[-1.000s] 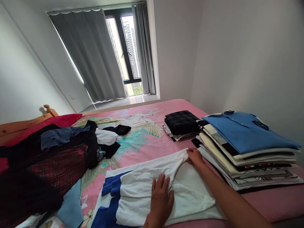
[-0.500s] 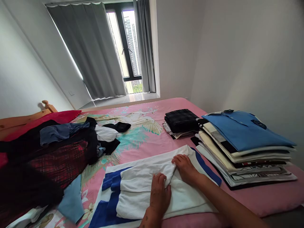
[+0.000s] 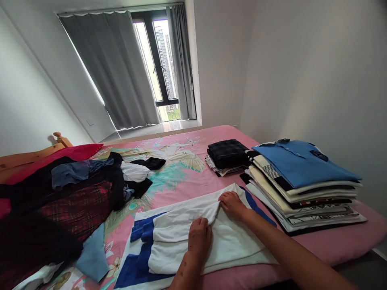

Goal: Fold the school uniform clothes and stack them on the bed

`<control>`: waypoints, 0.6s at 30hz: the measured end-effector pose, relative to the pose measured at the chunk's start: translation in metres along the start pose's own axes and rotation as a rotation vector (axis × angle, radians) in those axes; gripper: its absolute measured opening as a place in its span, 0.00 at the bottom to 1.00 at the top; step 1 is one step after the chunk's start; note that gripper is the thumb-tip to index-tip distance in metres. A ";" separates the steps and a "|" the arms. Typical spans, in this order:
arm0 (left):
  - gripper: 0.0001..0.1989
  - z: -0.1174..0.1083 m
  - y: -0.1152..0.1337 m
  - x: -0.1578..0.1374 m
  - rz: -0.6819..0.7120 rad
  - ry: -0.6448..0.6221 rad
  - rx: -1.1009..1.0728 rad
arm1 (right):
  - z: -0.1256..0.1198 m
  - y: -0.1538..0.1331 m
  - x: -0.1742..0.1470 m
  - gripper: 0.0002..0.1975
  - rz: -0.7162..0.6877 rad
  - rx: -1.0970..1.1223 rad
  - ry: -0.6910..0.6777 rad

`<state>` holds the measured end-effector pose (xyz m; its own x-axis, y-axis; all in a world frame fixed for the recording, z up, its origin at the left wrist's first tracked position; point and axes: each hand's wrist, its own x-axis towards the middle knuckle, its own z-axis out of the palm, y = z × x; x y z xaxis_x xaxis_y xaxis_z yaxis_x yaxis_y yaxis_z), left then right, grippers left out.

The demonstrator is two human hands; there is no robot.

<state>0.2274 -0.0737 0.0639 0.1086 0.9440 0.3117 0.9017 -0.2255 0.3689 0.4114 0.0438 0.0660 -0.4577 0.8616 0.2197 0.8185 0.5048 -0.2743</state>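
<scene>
A white shirt with blue bands (image 3: 172, 241) lies spread on the bed near me, its sleeves folded in across the body. My left hand (image 3: 199, 237) rests low on the middle of the shirt, fingers curled together on the cloth; their tips are partly hidden. Farther up and to the right, my right hand (image 3: 232, 204) pinches a raised fold of the same shirt near its blue-edged end. A crease runs through the white cloth between the two hands.
To the right stands a tall stack of folded clothes topped by a blue polo shirt (image 3: 305, 163). Behind it sits a smaller pile with black checked cloth (image 3: 228, 153) on top. Loose dark clothes (image 3: 75, 201) are heaped on the left of the pink floral bedsheet (image 3: 193, 179).
My left hand's fingers have drawn closer together, and the fold between my hands is straighter. The right hand keeps its place on the shirt. The view has shifted slightly.
</scene>
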 end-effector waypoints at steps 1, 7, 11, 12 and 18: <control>0.08 -0.003 -0.001 -0.001 0.021 -0.018 -0.006 | -0.002 0.000 -0.002 0.10 0.004 -0.002 -0.005; 0.13 -0.021 -0.022 -0.012 0.186 -0.088 -0.012 | -0.022 -0.017 -0.008 0.12 0.077 -0.018 0.027; 0.22 -0.029 -0.040 -0.009 0.022 -0.050 0.104 | -0.021 -0.060 -0.004 0.14 0.011 0.036 0.059; 0.23 -0.031 -0.045 -0.008 -0.043 -0.041 0.141 | -0.016 -0.071 -0.005 0.15 -0.011 0.050 0.059; 0.31 -0.055 -0.091 -0.028 -0.394 -0.090 0.323 | 0.044 -0.091 -0.027 0.27 0.092 -0.018 -0.092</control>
<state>0.1196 -0.0935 0.0699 -0.2421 0.9626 0.1215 0.9632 0.2234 0.1495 0.3340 -0.0235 0.0442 -0.4094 0.9060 0.1077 0.8642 0.4229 -0.2727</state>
